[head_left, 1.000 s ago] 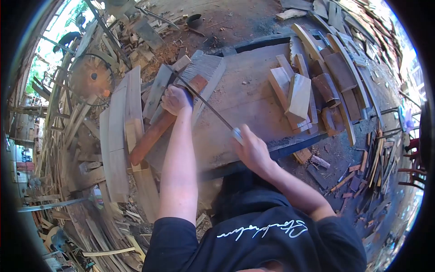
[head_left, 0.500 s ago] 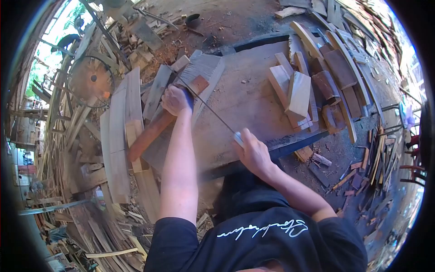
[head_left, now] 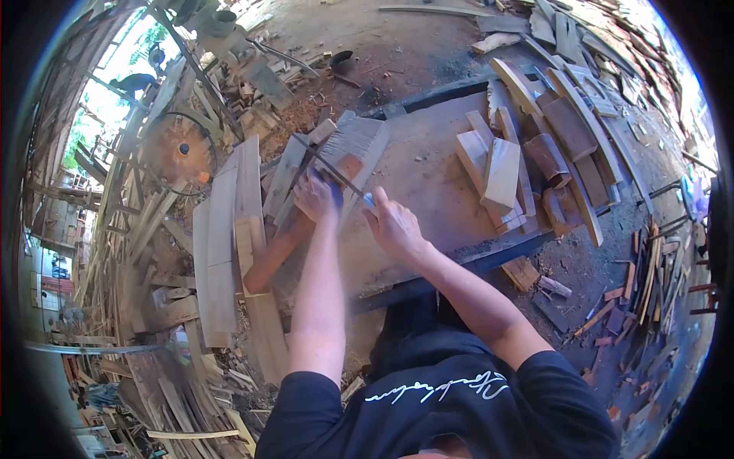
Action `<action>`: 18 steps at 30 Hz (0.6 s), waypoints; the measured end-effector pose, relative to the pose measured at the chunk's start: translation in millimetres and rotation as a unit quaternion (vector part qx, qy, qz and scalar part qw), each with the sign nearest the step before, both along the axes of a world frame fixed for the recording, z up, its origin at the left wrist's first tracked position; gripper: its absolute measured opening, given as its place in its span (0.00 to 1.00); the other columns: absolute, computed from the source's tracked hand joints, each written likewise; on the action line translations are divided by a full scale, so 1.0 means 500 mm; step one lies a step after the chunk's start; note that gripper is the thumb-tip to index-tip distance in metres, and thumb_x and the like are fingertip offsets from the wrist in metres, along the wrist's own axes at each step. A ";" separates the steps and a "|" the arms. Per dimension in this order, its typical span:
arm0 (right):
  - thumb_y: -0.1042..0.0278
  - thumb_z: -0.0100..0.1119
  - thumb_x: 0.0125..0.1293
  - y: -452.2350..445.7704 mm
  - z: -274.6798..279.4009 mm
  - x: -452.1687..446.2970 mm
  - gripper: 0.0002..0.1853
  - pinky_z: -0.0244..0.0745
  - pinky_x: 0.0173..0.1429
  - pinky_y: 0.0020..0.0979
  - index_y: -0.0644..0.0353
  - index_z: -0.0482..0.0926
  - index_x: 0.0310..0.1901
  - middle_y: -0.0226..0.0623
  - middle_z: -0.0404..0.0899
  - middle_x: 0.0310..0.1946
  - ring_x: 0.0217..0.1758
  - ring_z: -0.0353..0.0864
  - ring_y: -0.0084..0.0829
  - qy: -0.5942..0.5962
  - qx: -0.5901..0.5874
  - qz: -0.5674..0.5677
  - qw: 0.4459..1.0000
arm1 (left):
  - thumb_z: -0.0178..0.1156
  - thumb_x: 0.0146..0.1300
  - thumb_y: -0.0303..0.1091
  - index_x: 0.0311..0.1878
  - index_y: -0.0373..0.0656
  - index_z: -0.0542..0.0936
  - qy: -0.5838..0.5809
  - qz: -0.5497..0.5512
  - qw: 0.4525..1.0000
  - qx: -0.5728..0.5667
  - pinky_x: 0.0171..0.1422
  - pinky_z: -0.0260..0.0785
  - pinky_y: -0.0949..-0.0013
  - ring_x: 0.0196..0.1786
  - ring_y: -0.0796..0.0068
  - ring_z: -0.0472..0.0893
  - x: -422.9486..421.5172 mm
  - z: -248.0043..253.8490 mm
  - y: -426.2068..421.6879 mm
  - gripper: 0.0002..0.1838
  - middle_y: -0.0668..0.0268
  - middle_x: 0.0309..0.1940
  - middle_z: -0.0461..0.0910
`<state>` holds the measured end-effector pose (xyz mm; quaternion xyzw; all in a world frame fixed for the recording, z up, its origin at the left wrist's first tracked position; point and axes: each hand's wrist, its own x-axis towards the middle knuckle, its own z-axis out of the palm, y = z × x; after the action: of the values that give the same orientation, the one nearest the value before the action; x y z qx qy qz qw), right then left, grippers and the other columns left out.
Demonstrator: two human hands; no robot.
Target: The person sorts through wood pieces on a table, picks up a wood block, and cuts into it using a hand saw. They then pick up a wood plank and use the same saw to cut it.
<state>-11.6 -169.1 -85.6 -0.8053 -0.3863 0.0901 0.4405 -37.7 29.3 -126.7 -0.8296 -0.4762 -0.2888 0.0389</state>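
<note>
Reddish-brown wooden piece (head_left: pixel 277 257): how is it held?

The left hand (head_left: pixel 316 197) is curled down over its upper part (the underside of that grasp is hidden from me). The right hand (head_left: pixel 395 227) is wrapped around the pale handle (head_left: pixel 370 200) of a long, dark, file-like tool (head_left: pixel 330 166).

Where does the piece lie?

Aslant at the left side of the worktable (head_left: pixel 436 183), its lower end by the pale planks (head_left: pixel 218 245). The tool crosses over near its upper end; whether the two touch, I cannot tell.

And how would it handle?

Stiff and solid, I'd judge, of moderate weight and hard to break. Dust might make it a little slippery, so I'd take hold where the left hand does, around the edges and clear of the tool. The tool looks rigid too, and its handle is the sensible place to grasp.

What about textures and shapes?

The piece is long and fairly smooth, with a rounded lower end. Beside its upper end lie grey rough-sawn boards (head_left: pixel 355 134), ridged across the surface. The worktable is flat and dusty. On its right side, pale squared blocks (head_left: pixel 502 172) sit near brown half-round pieces (head_left: pixel 547 157) and long curved strips (head_left: pixel 510 78). Farther out are thin scrap strips (head_left: pixel 652 268), heaped loosely.
</note>
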 end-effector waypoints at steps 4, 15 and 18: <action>0.63 0.57 0.68 -0.025 -0.004 -0.035 0.15 0.75 0.38 0.57 0.60 0.64 0.47 0.58 0.79 0.30 0.35 0.80 0.63 0.022 -0.041 -0.004 0.999 | 0.46 0.71 0.47 0.48 0.48 0.82 0.047 0.049 0.995 -0.076 0.58 0.68 0.49 0.55 0.55 0.78 -0.005 0.047 -0.063 0.19 0.60 0.49 0.82; 0.64 0.58 0.67 -0.152 -0.018 -0.057 0.14 0.79 0.35 0.50 0.60 0.65 0.44 0.52 0.78 0.29 0.32 0.83 0.55 -0.039 -0.025 -0.006 0.999 | 0.45 0.71 0.45 0.43 0.48 0.83 0.011 0.084 0.996 -0.042 0.57 0.67 0.50 0.54 0.57 0.78 -0.007 -0.041 -0.008 0.18 0.63 0.49 0.82; 0.64 0.57 0.67 -0.163 -0.025 -0.060 0.13 0.79 0.33 0.49 0.60 0.65 0.43 0.53 0.78 0.28 0.31 0.83 0.55 -0.033 -0.026 -0.001 0.999 | 0.44 0.71 0.45 0.43 0.47 0.82 0.024 0.074 0.996 -0.049 0.58 0.67 0.51 0.56 0.58 0.77 0.005 0.021 -0.041 0.18 0.63 0.49 0.82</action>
<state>-41.6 -250.7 -98.1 -0.8195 -0.3972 0.0734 0.4066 -35.4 8.8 -116.1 -0.8000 -0.5486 -0.2410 0.0306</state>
